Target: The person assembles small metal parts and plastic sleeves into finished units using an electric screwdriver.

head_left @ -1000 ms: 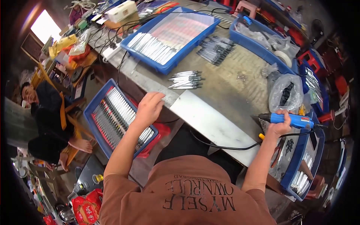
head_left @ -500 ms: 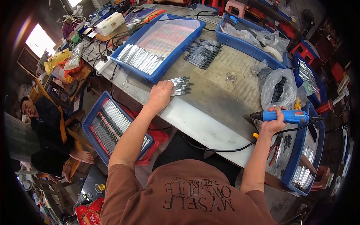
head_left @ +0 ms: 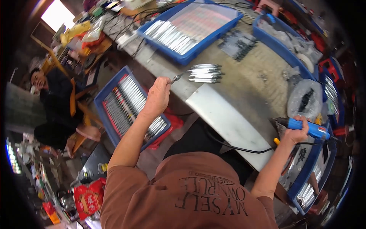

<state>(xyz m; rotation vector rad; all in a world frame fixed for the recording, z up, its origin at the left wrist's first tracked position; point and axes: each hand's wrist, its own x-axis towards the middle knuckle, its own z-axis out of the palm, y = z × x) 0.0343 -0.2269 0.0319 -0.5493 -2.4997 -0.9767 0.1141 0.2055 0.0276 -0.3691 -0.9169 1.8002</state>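
My left hand (head_left: pixel 159 93) is closed, its fingertips pinching a slim metal rod (head_left: pixel 176 78) whose short dark end sticks out to the right; the rest is hidden in the hand. Just right of it, a small bundle of silver rods with dark tips (head_left: pixel 204 73) lies on the worktable (head_left: pixel 248 76). On the right, my right hand (head_left: pixel 297 133) wraps round a blue electric screwdriver (head_left: pixel 310 129), its black nose pointing left. A white board (head_left: pixel 228 118) lies along the near table edge between my hands.
A blue tray of silver rods (head_left: pixel 187 59) stands on the table, with a dark-tipped batch (head_left: pixel 238 44) beside it. Another filled blue tray (head_left: pixel 100 100) sits low at left. A plastic bag (head_left: pixel 305 100) and parts tray (head_left: pixel 295 198) are at right. A seated person (head_left: pixel 57 99) is far left.
My left hand has left the bundle of rods and drawn back toward me with one slim rod. The view has shifted; my right hand still grips the screwdriver.
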